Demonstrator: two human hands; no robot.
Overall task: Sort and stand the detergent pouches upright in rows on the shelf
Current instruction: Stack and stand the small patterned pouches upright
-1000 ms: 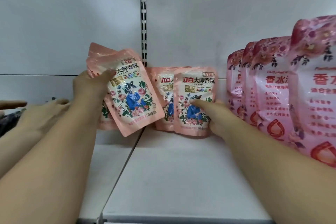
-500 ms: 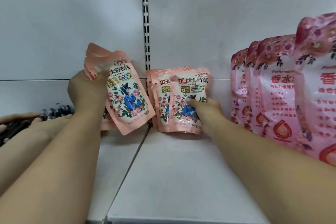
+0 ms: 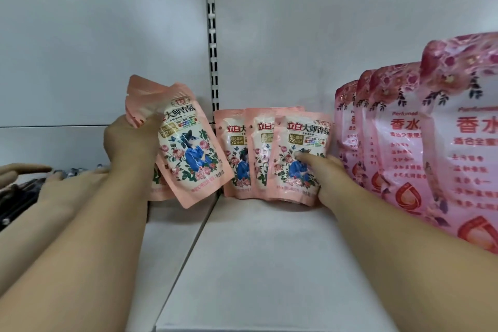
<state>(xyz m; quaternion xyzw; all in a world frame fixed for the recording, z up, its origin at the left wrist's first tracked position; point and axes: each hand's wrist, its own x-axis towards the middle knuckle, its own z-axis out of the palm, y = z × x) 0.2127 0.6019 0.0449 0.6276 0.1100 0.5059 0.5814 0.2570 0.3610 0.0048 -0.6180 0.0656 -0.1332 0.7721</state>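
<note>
My left hand grips a tilted bunch of small pink floral detergent pouches, held just above the white shelf at left of centre. Three more small pouches stand upright and overlapping against the back wall: one, a second and the front pouch. My right hand holds the front pouch at its lower right, thumb pressed on its face.
A row of several large pink pouches stands at the right, running toward me. Another person's hand rests at the far left over dark items. A slotted upright divides the back wall.
My right hand has shifted the front standing pouch rightward, so three standing pouches show instead of two. The bunch in my left hand stays tilted in about the same place.
</note>
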